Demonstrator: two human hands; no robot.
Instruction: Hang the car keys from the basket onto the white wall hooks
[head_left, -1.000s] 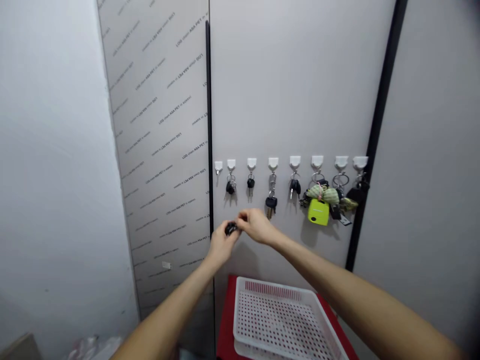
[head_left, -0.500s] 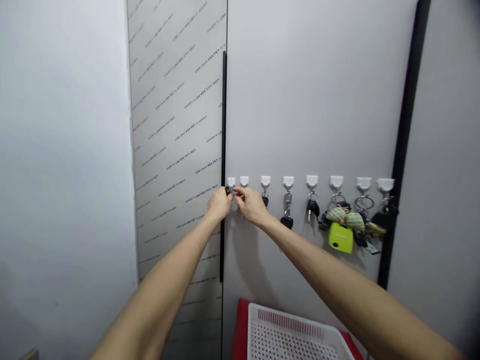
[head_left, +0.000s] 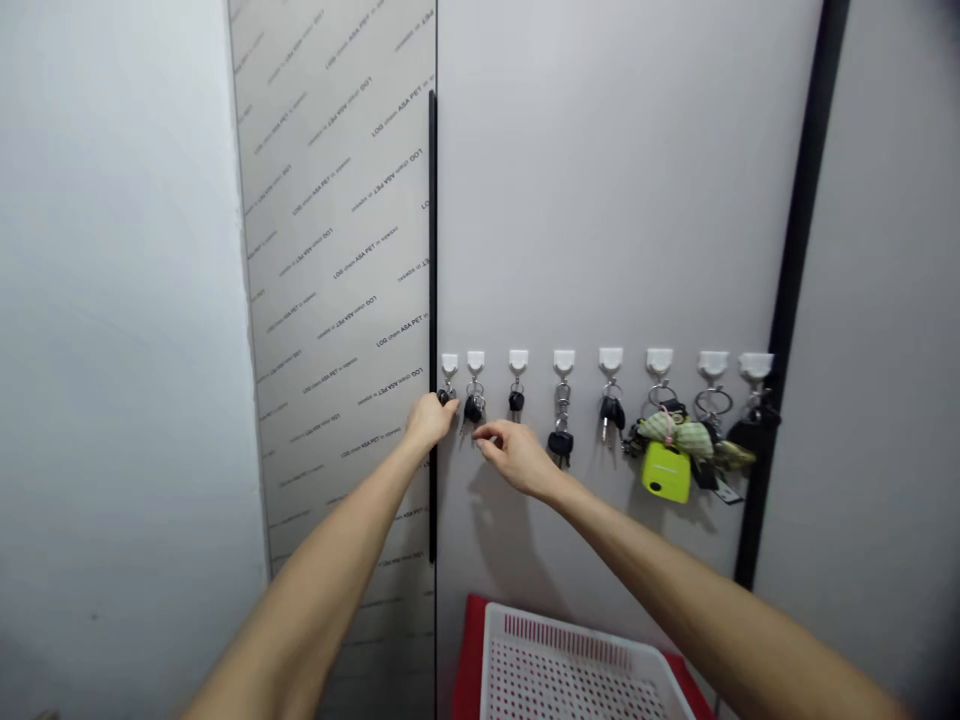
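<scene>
My left hand (head_left: 430,422) is closed at the leftmost bunch of keys (head_left: 443,397), which hangs from a small white hook (head_left: 449,363) and is partly hidden behind my fingers. My right hand (head_left: 516,455) hovers just below the second bunch of keys (head_left: 472,408). Its thumb and fingers are a little apart, with nothing between them. To the right, a single black-headed key (head_left: 516,400) hangs on the third hook (head_left: 518,361). Past it, keys on a linked chain (head_left: 561,442) hang lower.
Further right hang black keys (head_left: 611,412), a lime-green tag (head_left: 666,472) with a patterned cloth bow, and a dark bunch (head_left: 750,435). A long black handle strip (head_left: 433,300) runs down the door edge. Below stands a white perforated basket (head_left: 577,625) over something red (head_left: 469,650).
My right hand has drawn away from the left, down and rightward. The left hand has moved slightly down; the leftmost keys now hang from their hook. The view has shifted a little.
</scene>
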